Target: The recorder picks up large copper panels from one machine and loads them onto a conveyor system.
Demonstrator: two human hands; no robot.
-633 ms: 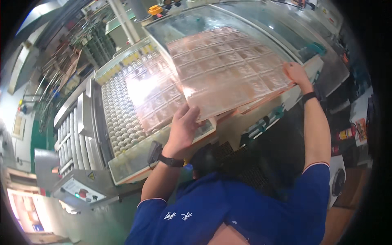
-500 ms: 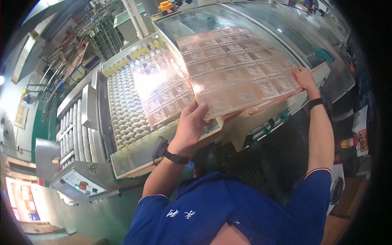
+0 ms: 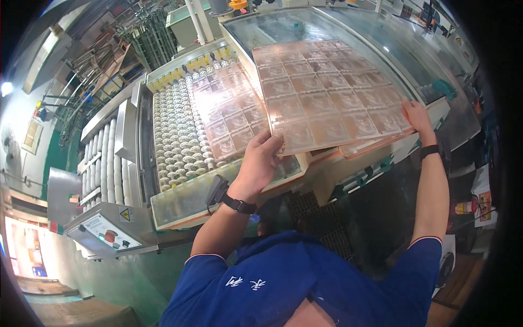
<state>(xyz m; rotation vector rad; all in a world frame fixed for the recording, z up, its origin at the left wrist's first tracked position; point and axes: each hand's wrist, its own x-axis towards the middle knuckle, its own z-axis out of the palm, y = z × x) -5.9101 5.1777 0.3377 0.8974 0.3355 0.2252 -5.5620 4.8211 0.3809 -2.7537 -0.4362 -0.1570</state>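
A large copper-coloured panel [image 3: 327, 98], patterned with a grid of rectangles, lies tilted over the glass-topped part of a machine. My left hand [image 3: 261, 158] grips its near left corner, thumb on top and fingers under. At the right edge my right hand [image 3: 418, 115] holds the near right corner; its fingers are partly hidden. More copper-coloured edges [image 3: 354, 148] show beneath the panel's near side. To the left, a second patterned panel [image 3: 231, 117] rests on the wheel rollers [image 3: 177, 131], bright with glare and partly covered by the held panel.
A control box [image 3: 106, 231] with knobs and a lit green lamp sits at the machine's near left, below white rollers [image 3: 106, 158]. Glass covers [image 3: 359, 35] stretch along the back right. Racks [image 3: 147, 38] stand at the far left, and a dark grating [image 3: 321, 218] lies below.
The whole view has shifted, so the machine and panels appear slightly farther right. Both hands keep their hold on the panel's corners, with little movement against the machine.
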